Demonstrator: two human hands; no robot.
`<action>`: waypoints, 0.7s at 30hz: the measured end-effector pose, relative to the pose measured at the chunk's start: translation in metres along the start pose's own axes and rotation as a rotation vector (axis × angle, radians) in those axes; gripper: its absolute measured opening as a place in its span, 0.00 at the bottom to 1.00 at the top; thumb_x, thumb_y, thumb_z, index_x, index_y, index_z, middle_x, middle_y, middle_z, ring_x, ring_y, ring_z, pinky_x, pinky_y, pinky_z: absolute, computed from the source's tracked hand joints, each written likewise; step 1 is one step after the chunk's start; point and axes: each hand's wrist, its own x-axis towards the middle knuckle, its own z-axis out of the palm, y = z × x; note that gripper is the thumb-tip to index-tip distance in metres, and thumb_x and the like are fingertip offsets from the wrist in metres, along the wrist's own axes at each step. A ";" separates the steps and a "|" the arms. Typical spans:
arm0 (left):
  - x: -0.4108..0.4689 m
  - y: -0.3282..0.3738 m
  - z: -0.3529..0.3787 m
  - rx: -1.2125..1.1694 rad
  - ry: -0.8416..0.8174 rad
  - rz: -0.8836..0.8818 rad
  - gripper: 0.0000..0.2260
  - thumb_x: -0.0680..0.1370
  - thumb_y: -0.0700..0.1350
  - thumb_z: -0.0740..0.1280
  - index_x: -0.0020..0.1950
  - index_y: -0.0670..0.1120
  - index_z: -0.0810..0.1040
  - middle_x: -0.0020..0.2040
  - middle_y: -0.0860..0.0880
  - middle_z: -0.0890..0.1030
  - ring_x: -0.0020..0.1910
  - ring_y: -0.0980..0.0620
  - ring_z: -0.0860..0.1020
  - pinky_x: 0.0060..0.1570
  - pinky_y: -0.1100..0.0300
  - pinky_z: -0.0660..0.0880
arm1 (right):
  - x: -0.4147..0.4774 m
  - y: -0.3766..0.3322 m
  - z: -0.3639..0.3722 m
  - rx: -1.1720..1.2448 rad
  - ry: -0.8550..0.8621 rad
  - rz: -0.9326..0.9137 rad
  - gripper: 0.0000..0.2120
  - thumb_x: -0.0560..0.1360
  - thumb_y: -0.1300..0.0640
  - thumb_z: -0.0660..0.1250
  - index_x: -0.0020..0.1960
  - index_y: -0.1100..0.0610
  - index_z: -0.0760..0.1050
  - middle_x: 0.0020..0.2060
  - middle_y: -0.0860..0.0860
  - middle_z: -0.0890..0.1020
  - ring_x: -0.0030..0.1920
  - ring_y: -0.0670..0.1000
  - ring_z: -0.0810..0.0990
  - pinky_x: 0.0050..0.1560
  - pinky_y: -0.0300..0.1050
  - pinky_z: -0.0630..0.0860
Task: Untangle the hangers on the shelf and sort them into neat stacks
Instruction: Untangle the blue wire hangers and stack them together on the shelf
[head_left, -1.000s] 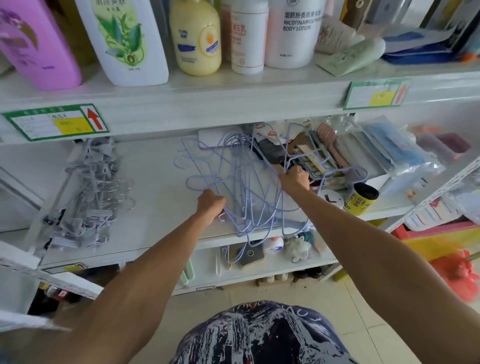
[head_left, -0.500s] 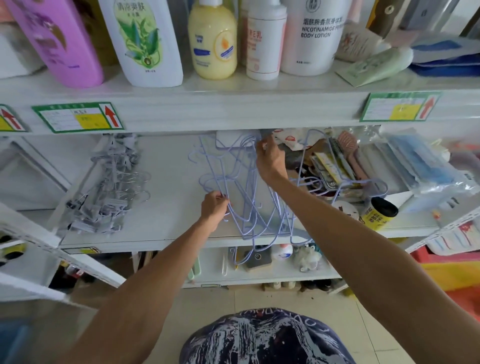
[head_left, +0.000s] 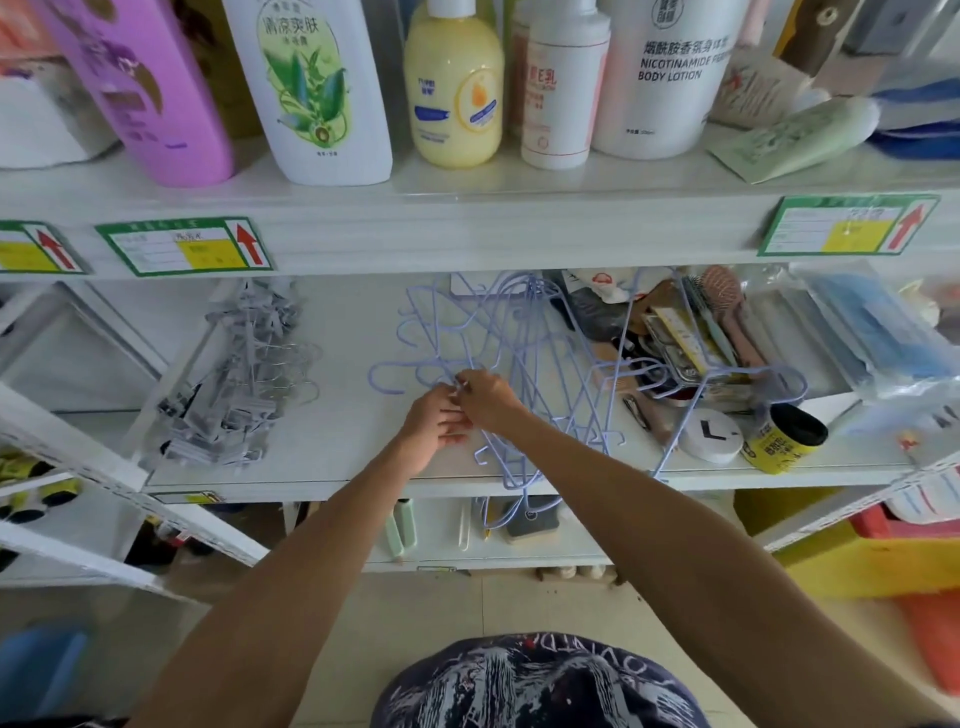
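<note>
On shelf, hangers held by both hands

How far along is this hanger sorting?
Little looks finished: no neat stack shows. In hand: the right hand pinches a hook of the tangled lilac wire hangers, the left hand beside it. Left: those hangers criss-cross on the white shelf, and the grey clip hangers lie in a loose heap.

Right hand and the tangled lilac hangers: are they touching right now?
Touching. The head view shows the right hand pinching a wire of the lilac hangers above the shelf, close against the left hand.
</note>
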 end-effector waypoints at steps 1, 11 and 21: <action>0.002 0.002 -0.001 -0.021 0.014 0.007 0.11 0.81 0.49 0.60 0.49 0.44 0.77 0.45 0.43 0.82 0.40 0.44 0.81 0.41 0.54 0.76 | 0.000 0.000 -0.005 -0.049 -0.029 -0.022 0.13 0.81 0.61 0.56 0.59 0.62 0.78 0.54 0.58 0.80 0.58 0.60 0.79 0.55 0.47 0.73; 0.025 0.007 0.031 0.305 0.082 -0.054 0.07 0.75 0.42 0.70 0.41 0.39 0.75 0.34 0.40 0.80 0.30 0.45 0.81 0.35 0.52 0.81 | -0.017 0.077 -0.100 -0.079 0.520 0.390 0.21 0.74 0.60 0.60 0.67 0.61 0.68 0.64 0.61 0.72 0.65 0.62 0.70 0.61 0.53 0.71; 0.041 0.016 0.040 0.210 0.136 -0.007 0.04 0.77 0.30 0.59 0.50 0.35 0.71 0.36 0.39 0.84 0.33 0.44 0.84 0.41 0.44 0.83 | -0.016 0.127 -0.098 0.130 0.248 0.487 0.08 0.74 0.61 0.65 0.52 0.62 0.76 0.48 0.60 0.83 0.48 0.59 0.84 0.48 0.53 0.83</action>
